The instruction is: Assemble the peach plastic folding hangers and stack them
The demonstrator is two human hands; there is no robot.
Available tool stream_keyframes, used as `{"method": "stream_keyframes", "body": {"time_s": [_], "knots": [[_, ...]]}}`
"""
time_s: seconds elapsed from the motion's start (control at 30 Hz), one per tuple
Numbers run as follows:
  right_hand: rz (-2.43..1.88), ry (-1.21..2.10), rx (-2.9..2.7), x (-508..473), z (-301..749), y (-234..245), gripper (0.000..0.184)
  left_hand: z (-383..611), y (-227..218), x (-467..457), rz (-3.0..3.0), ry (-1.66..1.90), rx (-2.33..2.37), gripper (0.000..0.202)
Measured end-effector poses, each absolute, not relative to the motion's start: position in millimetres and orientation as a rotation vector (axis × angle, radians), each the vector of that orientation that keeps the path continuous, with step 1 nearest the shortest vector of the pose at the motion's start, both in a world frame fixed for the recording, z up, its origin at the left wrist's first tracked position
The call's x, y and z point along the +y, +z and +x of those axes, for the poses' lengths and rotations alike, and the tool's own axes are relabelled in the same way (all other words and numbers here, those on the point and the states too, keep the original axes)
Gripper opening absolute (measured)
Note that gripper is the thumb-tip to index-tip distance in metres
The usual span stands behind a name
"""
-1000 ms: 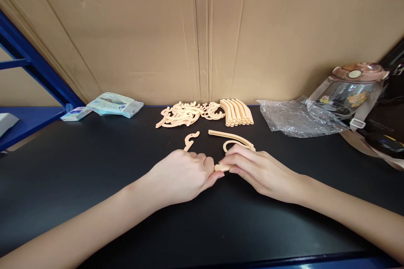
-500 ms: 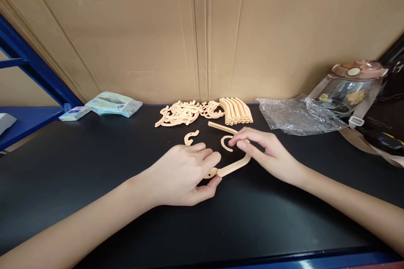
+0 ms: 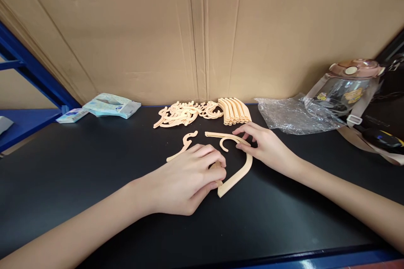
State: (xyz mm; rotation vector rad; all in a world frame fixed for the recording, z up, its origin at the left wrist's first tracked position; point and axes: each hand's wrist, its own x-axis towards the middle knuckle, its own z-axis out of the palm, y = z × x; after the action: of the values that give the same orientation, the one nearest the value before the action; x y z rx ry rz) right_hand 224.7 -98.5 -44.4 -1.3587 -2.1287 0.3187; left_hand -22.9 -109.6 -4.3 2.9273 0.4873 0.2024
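The bent bar [image 3: 236, 178] now angles toward seven o'clock, seemingly unjoined from the pale piece [image 3: 216, 166] the curled left hand [image 3: 186, 175] pinches, the right hand [image 3: 267, 143] half-open, apparently gripping nothing

Creased brown cardboard sheeting [image 3: 126, 29] stands behind the black surface [image 3: 63, 185], dulled by soft glare; a blue metal frame [image 3: 33, 66] slants down at left.

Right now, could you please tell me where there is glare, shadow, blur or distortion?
Head view: bright glints on the plastic bag and the bottom blue edge; head view: soft shadow on the cardboard beside the bottle; head view: the left hand and right hand show no strong blur; head view: the creases fan outward toward the top, perhaps from the lens.
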Motion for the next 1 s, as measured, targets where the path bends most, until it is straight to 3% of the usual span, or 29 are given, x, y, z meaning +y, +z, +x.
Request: {"method": "stream_keyframes", "body": {"time_s": [0.3,0.57,0.73,0.87,1.0], "knots": [[-1.337,0.345,-2.141,-99,223,-48,0.021,-23,-4,-111,2.88,0.178,0.496,0.031],[-1.335,0.304,-2.226,-104,220,-46,0.016,-17,-6,-114,2.776,0.218,0.557,0.007],[-1.332,0.243,-2.267,-107,217,-42,0.015,-17,-7,-113,2.776,0.184,0.584,0.014],[-1.358,0.245,-2.236,-109,215,-39,0.02,-20,-14,-109,2.862,0.247,0.537,0.033],[-1.389,0.328,-2.209,-112,212,-39,0.021,-21,-20,-102,3.076,0.346,0.736,0.025]]}}
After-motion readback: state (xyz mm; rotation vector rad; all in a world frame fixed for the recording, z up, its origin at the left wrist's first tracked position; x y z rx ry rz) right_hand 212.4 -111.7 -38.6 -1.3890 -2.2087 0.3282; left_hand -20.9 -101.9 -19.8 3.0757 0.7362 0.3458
